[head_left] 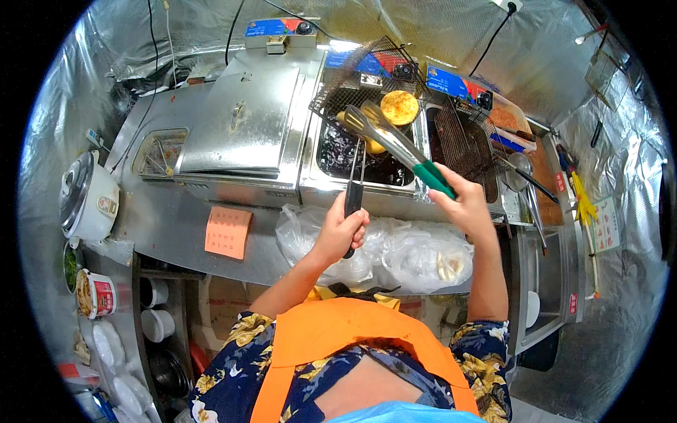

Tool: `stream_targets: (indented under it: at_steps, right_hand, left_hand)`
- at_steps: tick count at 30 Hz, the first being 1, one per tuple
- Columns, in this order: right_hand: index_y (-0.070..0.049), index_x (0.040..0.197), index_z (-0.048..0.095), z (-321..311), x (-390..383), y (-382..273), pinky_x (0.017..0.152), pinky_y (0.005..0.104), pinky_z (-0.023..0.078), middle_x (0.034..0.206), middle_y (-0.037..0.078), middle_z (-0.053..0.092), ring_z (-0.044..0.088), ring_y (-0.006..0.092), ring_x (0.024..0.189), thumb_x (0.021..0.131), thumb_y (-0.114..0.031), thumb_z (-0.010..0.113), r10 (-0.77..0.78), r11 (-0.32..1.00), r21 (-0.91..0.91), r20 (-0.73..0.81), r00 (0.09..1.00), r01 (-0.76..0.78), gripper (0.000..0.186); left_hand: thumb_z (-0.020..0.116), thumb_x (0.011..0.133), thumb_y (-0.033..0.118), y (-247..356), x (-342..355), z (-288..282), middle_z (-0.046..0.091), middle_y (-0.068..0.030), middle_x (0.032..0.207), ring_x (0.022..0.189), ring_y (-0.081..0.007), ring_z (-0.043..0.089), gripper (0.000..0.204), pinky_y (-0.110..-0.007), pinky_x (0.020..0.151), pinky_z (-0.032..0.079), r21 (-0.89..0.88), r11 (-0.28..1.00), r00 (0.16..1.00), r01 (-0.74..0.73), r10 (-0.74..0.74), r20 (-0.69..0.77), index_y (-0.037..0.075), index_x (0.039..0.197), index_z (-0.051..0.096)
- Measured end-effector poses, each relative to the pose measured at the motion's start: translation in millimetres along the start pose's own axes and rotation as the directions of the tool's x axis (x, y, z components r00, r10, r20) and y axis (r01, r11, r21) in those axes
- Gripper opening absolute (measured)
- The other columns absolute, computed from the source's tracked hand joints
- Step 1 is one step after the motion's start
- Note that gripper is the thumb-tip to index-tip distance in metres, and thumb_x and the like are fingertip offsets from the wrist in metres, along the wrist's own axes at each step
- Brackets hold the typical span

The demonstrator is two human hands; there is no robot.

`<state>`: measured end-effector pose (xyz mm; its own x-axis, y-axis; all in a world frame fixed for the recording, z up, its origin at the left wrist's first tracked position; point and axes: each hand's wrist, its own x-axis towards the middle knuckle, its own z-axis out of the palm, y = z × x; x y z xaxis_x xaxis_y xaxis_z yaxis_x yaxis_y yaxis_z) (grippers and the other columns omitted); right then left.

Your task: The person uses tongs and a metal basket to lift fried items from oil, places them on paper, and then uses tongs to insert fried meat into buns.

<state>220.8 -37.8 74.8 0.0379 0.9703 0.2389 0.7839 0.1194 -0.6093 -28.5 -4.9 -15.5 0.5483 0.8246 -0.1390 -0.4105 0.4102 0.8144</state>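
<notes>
My left hand (343,229) is closed round the black handle (354,201) of a wire frying basket (343,84), whose two metal rods reach into the middle fryer. My right hand (462,201) grips metal tongs with green handles (431,178). The tongs' ends lie over the dark oil (335,151), close to a round golden cake partly hidden beneath them. Another round, browned cake (399,107) is in full sight at the basket's right side. Whether the tongs pinch a cake, I cannot tell.
A lidded steel fryer (236,120) stands left, and another fryer with a mesh basket (462,137) stands right. Clear plastic bags (416,254) lie along the counter's front edge, beside an orange note (228,233). A white rice cooker (92,201) sits far left. A ladle (518,169) rests at right.
</notes>
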Motion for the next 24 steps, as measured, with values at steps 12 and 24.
stream_targets:
  at_steps: [12, 24]
  right_hand:
    - [-0.007, 0.119, 0.060, 6.2, 17.3, -4.9, 0.058, 0.0276, 0.045, 0.070, 0.001, 0.058, 0.054, 0.0076, 0.063, 0.086, -0.025, 0.061, 0.285, 0.912, 0.224, 0.252, 0.925, -0.342, 0.038]
    - [-0.011, 0.108, 0.062, -12.6, 49.1, 1.5, 0.065, 0.0439, 0.047, 0.077, 0.019, 0.065, 0.063, 0.0364, 0.073, 0.080, -0.029, 0.064, 0.098, 0.974, -0.218, 0.188, 0.977, -0.056, 0.033]
  left_hand:
    - [0.046, 0.093, 0.006, -0.9, -4.1, 3.7, 0.051, -0.0045, 0.083, 0.050, -0.0057, 0.040, 0.025, -0.022, 0.042, 0.037, -0.052, 0.999, 0.999, 0.017, -0.015, 0.038, 0.011, 0.114, 0.035]
    - [0.044, 0.086, -0.004, 44.1, 8.5, 38.5, 0.049, -0.0076, 0.089, 0.060, -0.0083, 0.044, 0.024, -0.024, 0.049, 0.041, -0.341, 0.937, 0.997, 0.073, -0.069, 0.024, 0.008, 0.106, 0.037]
